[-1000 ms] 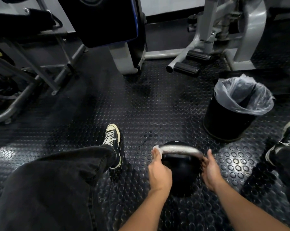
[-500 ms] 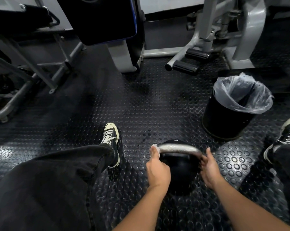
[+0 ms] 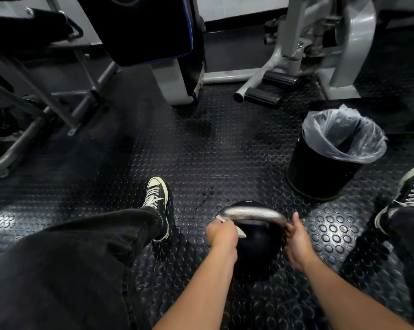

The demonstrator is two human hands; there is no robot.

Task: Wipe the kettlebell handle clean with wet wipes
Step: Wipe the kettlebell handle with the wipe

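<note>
On a studded rubber gym floor (image 3: 201, 151), you crouch over a black kettlebell (image 3: 256, 253) standing upright between your feet, nearer the bottom edge of the floor in view than the machines at the top. Your left hand (image 3: 221, 234) is curled round a white wet wipe (image 3: 240, 233) at the left end of the steel handle (image 3: 252, 214), a corner of the wipe poking out on each side of the fist. Your right hand (image 3: 297, 239) grips the handle's right end, thumb up along the bar, steadying the bell.

The bell looks like cast iron: heavy, rigid and unlikely to slide on this grippy floor, though a hard sideways rub could rock it on its base, so a bracing hand on the far end of the handle seems wise. The bare metal of the handle shines and, once damp from the wipe, will probably be slick; hold it at the corner where the bar bends down into the body, where your fingers can hook. The wipe is the opposite sort of thing: soft, thin, limp and easy to bunch or tear, so wrap it round the bar and pull it along under a closed fist, not by a pinch at one corner.

A black bin (image 3: 320, 172) lined with a clear bag stands near the bell toward the right edge of the floor, handy for the spent wipe.
</note>
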